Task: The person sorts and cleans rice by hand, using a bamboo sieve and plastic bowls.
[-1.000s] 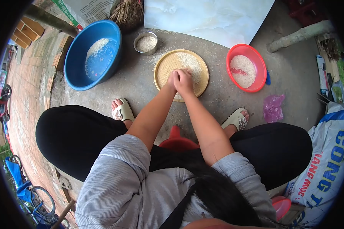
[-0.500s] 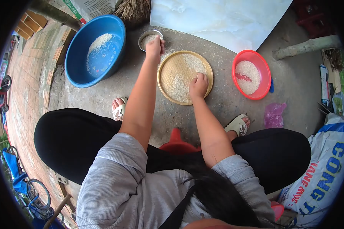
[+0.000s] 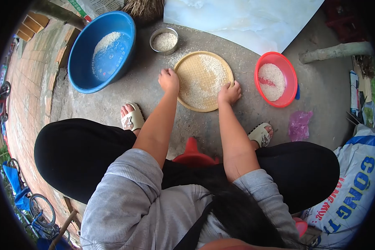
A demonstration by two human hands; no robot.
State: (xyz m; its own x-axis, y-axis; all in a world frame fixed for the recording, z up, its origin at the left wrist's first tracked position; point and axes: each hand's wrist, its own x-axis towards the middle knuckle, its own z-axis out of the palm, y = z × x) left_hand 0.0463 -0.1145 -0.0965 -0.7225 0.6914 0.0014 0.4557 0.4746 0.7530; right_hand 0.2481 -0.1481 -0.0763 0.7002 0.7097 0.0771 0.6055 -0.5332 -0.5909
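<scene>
A round woven bamboo tray (image 3: 190, 70) lies low over the concrete floor, with white rice grains (image 3: 214, 68) spread mostly across its right and lower parts. My left hand (image 3: 169, 81) is at its left rim, fingers curled against the edge. On the opposite side, my right hand (image 3: 229, 93) grips the lower right rim, thumb towards the inside. Just above the tray stands a small metal bowl (image 3: 164, 52) filled with rice. Scattered grains lie on the floor between bowl and tray.
To the left stands a blue basin (image 3: 77, 79) with rice inside; to the right, a red basin (image 3: 293, 79) also holds rice. A pink plastic bag (image 3: 300, 125) lies below it. A white marbled sheet (image 3: 237, 25) covers the floor ahead. A red stool (image 3: 191, 152) is between my legs.
My left hand has left the metal bowl and come down to the tray's left rim. My right hand has moved from the rice inside the tray out to its right rim.
</scene>
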